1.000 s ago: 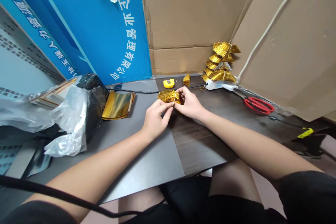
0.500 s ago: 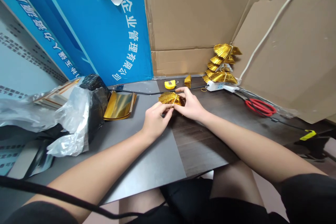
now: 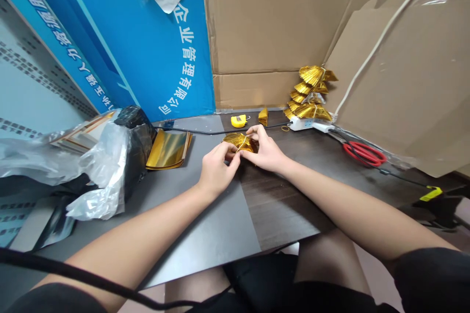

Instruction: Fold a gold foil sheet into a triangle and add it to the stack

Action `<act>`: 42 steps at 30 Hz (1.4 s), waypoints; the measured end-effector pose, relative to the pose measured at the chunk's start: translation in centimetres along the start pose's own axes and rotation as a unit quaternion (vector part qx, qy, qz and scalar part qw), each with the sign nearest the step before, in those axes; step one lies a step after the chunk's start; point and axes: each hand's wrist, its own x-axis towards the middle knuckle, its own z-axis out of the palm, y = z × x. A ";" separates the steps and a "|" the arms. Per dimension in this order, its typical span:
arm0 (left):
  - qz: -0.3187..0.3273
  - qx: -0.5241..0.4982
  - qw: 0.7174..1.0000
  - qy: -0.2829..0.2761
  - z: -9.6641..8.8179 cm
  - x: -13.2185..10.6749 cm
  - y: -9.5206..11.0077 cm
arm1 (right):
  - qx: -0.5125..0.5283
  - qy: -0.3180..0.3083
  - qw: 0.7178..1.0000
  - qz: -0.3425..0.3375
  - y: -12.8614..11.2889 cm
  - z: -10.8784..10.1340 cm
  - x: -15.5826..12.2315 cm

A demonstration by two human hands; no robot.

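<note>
A bundle of folded gold foil paper (image 3: 235, 138), fanned out at its left end, rests low over the table between my hands. A pale rubber band (image 3: 243, 143) crosses it and runs down to my left fingertips. My left hand (image 3: 216, 168) is closed in a pinch on that band at the bundle's near side. My right hand (image 3: 270, 150) grips the bundle's right end, thumb in front and bent fingers behind. The fingers hide part of the bundle and band.
Left stand a stack of gold foil sheets (image 3: 169, 150) and a plastic bag (image 3: 110, 166). Behind lie a yellow tape measure (image 3: 238, 121), a folded gold piece (image 3: 263, 116) and a loose band (image 3: 285, 128). Right are piled gold bundles (image 3: 310, 107), a power strip (image 3: 301, 123) and red-handled scissors (image 3: 365, 153).
My left fingers have shifted slightly at the bundle's near edge, and the band now slants toward them. My right hand keeps its hold. The whole view has tilted a little.
</note>
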 end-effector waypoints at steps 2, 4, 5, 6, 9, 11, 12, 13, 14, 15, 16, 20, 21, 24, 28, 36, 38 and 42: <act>-0.004 0.002 1.000 0.004 0.0 0.0 0.0 | -0.002 0.003 1.000 -0.001 0.0 0.0 0.0; -0.005 0.006 1.000 0.003 0.0 0.0 0.1 | -0.004 0.001 1.000 -0.002 -0.1 0.0 0.0; -0.004 0.009 1.000 0.000 0.0 0.0 0.0 | -0.003 0.000 1.000 -0.002 -0.1 0.0 0.0; -0.002 0.011 1.000 -0.003 0.0 0.0 0.0 | -0.003 -0.001 1.000 -0.002 -0.1 0.0 0.0; 0.009 0.020 1.000 -0.015 0.0 -0.1 -0.1 | 0.001 -0.001 1.000 -0.001 -0.2 0.0 0.0; 0.020 0.026 0.999 -0.024 0.0 -0.2 -0.2 | 0.004 -0.002 1.000 0.000 -0.2 0.1 0.0; 0.026 0.029 0.999 -0.029 0.0 -0.2 -0.3 | 0.007 -0.003 1.000 0.001 -0.2 0.1 0.0; 0.032 0.033 0.998 -0.032 0.1 -0.2 -0.4 | 0.009 -0.004 1.000 0.003 -0.2 0.1 0.0; 0.036 0.036 0.998 -0.035 0.1 -0.2 -0.4 | 0.011 -0.005 1.000 0.005 -0.2 0.1 -0.1; 0.039 0.038 0.998 -0.037 0.1 -0.2 -0.5 | 0.014 -0.006 1.000 0.007 -0.2 0.1 -0.1; 0.041 0.041 0.998 -0.039 0.1 -0.3 -0.5 | 0.016 -0.006 1.000 0.009 -0.2 0.1 -0.1; 0.045 0.045 0.997 -0.039 0.0 -0.2 -0.6 | 0.032 -0.013 0.999 0.022 -0.2 0.1 0.0; 0.047 0.045 0.997 -0.038 0.0 -0.2 -0.6 | 0.038 -0.016 0.999 0.025 -0.2 0.1 0.0; 0.052 0.042 0.997 -0.035 0.0 -0.1 -0.5 | 0.062 -0.026 0.997 0.040 -0.1 0.0 0.0; 0.059 0.040 0.997 -0.034 0.0 0.0 -0.5 | 0.116 -0.065 0.989 0.065 0.0 -0.4 0.1; 0.083 0.051 0.994 -0.055 0.1 -0.2 -0.5 | 0.212 -0.088 0.966 0.117 0.5 -0.8 0.4; 0.080 0.055 0.994 -0.055 0.2 -0.2 -0.5 | 0.228 -0.080 0.961 0.132 0.5 -0.7 0.4; 0.068 0.056 0.995 -0.052 0.2 -0.2 -0.5 | 0.263 -0.064 0.949 0.161 0.1 -0.4 0.2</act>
